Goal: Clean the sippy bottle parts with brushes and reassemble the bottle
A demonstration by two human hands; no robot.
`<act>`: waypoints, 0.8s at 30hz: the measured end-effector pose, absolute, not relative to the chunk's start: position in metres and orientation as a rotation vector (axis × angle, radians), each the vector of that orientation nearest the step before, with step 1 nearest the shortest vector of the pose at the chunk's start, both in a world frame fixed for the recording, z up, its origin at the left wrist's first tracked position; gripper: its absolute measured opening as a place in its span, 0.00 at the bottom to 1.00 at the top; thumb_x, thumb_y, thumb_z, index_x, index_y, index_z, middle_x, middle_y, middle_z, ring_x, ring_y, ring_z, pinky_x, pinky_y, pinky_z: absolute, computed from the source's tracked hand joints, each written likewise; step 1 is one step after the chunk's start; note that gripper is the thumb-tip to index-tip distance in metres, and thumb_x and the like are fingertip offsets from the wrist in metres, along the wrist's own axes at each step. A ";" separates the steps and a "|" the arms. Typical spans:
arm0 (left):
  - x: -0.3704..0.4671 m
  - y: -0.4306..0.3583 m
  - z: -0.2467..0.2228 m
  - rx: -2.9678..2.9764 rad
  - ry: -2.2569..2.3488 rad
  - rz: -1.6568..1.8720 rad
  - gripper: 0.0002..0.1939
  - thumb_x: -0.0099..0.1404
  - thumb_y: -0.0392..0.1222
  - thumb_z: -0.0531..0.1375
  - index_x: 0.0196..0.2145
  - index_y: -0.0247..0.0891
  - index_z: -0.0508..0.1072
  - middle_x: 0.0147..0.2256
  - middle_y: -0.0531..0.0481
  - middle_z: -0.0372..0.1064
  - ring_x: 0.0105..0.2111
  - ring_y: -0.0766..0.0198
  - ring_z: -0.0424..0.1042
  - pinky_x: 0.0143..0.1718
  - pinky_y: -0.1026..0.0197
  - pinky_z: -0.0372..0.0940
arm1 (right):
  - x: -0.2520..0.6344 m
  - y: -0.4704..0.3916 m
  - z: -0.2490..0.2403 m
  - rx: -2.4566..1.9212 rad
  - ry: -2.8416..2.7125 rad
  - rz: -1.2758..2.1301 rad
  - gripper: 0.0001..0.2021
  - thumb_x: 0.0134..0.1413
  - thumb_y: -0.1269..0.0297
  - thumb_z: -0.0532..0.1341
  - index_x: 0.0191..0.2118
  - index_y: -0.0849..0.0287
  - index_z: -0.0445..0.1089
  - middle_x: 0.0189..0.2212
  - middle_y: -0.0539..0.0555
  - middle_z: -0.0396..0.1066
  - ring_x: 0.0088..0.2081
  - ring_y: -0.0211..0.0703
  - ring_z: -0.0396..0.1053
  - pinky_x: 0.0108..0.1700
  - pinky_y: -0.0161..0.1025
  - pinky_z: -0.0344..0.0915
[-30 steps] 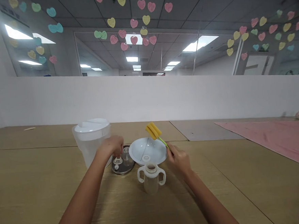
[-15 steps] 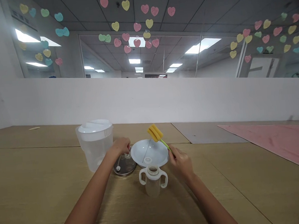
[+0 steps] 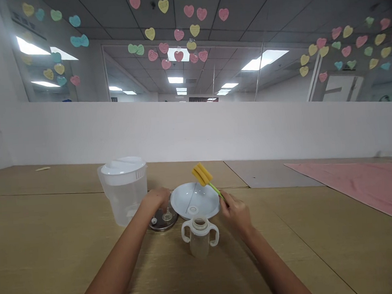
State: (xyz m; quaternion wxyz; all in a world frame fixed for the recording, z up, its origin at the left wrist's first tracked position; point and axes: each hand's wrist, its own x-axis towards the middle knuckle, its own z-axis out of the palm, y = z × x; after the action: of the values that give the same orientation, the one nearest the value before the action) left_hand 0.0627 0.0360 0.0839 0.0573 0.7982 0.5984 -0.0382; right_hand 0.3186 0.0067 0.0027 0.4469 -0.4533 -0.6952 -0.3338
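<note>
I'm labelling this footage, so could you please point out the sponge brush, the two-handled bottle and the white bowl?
Sponge brush [image 3: 203,175], head view: yellow sponge end.
Two-handled bottle [image 3: 200,242], head view: translucent body, below the collar.
White bowl [image 3: 205,202], head view: bare inner surface.

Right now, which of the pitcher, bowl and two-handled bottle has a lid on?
The tall translucent pitcher at left: a white lid covers its top, while the bowl and bottle are open.

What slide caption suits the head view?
Left hand at a round tray, right hand holding a yellow sponge brush near a white bowl.
</note>
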 end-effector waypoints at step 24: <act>0.091 0.011 0.107 2.685 1.392 0.326 0.15 0.64 0.47 0.49 0.31 0.35 0.69 0.33 0.47 0.65 0.32 0.63 0.65 0.31 0.64 0.58 | 0.319 0.005 0.005 -1.103 -1.725 -0.817 0.14 0.58 0.68 0.49 0.38 0.63 0.71 0.25 0.53 0.72 0.21 0.33 0.66 0.24 0.30 0.55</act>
State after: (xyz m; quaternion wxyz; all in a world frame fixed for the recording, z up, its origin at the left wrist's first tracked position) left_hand 0.0905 0.0105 0.1066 0.0496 0.8816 0.4569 0.1071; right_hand 0.3186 0.0047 0.0048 0.4517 -0.4463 -0.6982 -0.3307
